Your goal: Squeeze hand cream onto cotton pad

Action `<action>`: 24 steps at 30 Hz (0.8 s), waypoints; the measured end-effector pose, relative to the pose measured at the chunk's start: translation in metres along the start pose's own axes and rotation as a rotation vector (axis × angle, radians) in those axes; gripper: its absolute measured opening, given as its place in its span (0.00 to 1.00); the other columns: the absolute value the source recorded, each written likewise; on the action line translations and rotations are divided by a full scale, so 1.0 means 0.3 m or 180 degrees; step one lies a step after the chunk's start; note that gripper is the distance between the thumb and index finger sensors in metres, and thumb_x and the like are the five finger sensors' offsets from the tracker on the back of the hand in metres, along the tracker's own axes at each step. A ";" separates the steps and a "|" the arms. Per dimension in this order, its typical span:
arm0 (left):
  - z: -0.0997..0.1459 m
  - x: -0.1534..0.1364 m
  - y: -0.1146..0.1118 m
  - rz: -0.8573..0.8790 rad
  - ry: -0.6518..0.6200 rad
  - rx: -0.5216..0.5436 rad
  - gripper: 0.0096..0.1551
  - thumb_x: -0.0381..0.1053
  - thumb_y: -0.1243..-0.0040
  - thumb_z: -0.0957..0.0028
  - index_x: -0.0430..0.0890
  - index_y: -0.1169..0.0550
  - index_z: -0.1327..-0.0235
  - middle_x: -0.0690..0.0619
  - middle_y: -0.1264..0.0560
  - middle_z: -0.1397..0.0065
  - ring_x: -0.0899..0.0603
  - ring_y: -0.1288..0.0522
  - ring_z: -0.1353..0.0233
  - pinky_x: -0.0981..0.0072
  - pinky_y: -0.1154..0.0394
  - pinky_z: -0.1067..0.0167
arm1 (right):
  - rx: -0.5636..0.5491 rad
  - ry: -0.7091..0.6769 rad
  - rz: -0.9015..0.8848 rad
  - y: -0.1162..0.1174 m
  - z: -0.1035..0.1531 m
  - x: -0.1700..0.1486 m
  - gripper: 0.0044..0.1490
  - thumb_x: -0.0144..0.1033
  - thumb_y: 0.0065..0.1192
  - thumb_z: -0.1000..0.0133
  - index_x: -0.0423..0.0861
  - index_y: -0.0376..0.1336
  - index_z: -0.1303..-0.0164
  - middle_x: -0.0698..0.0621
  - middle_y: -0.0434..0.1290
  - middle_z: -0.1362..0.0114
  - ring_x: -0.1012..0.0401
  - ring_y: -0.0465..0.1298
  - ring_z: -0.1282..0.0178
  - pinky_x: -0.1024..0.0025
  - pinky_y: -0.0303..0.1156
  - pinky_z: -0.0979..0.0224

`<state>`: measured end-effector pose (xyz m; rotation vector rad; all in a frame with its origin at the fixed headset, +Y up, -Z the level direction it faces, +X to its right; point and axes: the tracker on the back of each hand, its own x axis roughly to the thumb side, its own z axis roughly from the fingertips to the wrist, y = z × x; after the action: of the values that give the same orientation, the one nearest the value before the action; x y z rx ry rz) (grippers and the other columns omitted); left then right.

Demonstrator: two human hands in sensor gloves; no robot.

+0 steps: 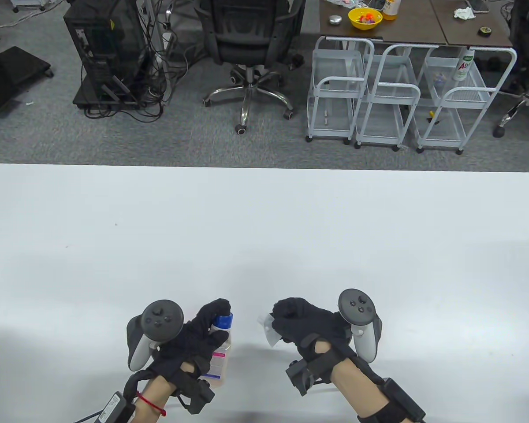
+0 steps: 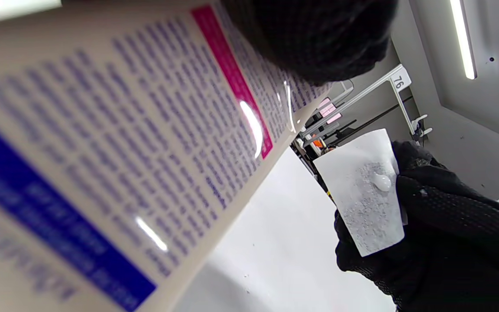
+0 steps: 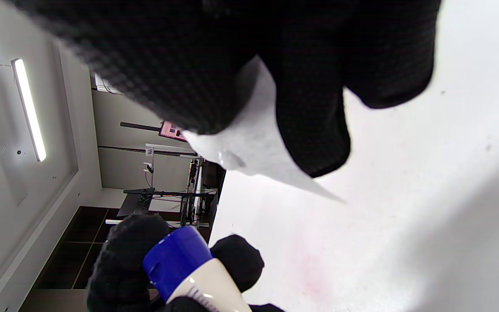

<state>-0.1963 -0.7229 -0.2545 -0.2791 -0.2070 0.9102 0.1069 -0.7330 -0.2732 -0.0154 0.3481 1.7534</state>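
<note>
My left hand (image 1: 194, 339) grips a cream-coloured hand cream tube (image 1: 219, 352) with a blue cap (image 1: 223, 320) near the table's front edge. The tube's printed label fills the left wrist view (image 2: 115, 143), and its cap shows in the right wrist view (image 3: 173, 255), closed. My right hand (image 1: 304, 326) holds a white square cotton pad (image 1: 268, 330) by its edge, a short way to the right of the tube. A small blob of cream (image 2: 381, 181) sits on the pad (image 2: 364, 195). The pad also shows in the right wrist view (image 3: 254, 147), pinched between my fingers.
The white table (image 1: 264, 229) stretches wide beyond both hands. Beyond its far edge are an office chair (image 1: 247, 48), a computer tower (image 1: 106, 53) and white wire carts (image 1: 396, 97) on the floor.
</note>
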 end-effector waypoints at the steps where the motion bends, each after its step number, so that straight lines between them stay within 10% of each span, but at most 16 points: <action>1: 0.000 0.000 -0.002 -0.0008 0.0001 -0.0015 0.39 0.53 0.42 0.62 0.79 0.41 0.39 0.56 0.21 0.33 0.51 0.09 0.53 0.53 0.17 0.48 | 0.0000 -0.0001 0.0003 0.000 -0.001 -0.001 0.23 0.34 0.83 0.56 0.51 0.76 0.50 0.50 0.86 0.47 0.52 0.93 0.51 0.51 0.81 0.44; 10: 0.002 0.038 -0.010 -0.0393 -0.0437 -0.0171 0.51 0.46 0.36 0.57 0.73 0.51 0.30 0.64 0.28 0.24 0.50 0.15 0.39 0.52 0.22 0.39 | -0.0042 -0.0096 0.0135 -0.046 -0.031 -0.003 0.23 0.33 0.83 0.56 0.50 0.76 0.50 0.48 0.86 0.48 0.51 0.92 0.52 0.50 0.81 0.44; 13: -0.001 0.025 0.007 -0.0392 -0.0257 0.0015 0.44 0.48 0.33 0.60 0.52 0.38 0.27 0.59 0.21 0.30 0.52 0.13 0.41 0.56 0.18 0.43 | 0.0013 -0.0066 0.0387 -0.097 -0.059 -0.007 0.23 0.33 0.83 0.56 0.50 0.76 0.50 0.48 0.86 0.47 0.51 0.92 0.53 0.50 0.81 0.44; 24: -0.011 -0.008 0.024 -0.1285 0.0205 0.0479 0.34 0.59 0.36 0.62 0.56 0.23 0.37 0.62 0.13 0.43 0.53 0.11 0.49 0.56 0.18 0.47 | -0.0533 0.0311 0.1548 -0.227 -0.118 -0.056 0.22 0.33 0.82 0.55 0.50 0.76 0.50 0.48 0.86 0.47 0.51 0.91 0.52 0.49 0.79 0.43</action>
<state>-0.2020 -0.7211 -0.2600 -0.1194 -0.1277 0.5125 0.1696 -0.7461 -0.3189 -0.1477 0.2896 2.2662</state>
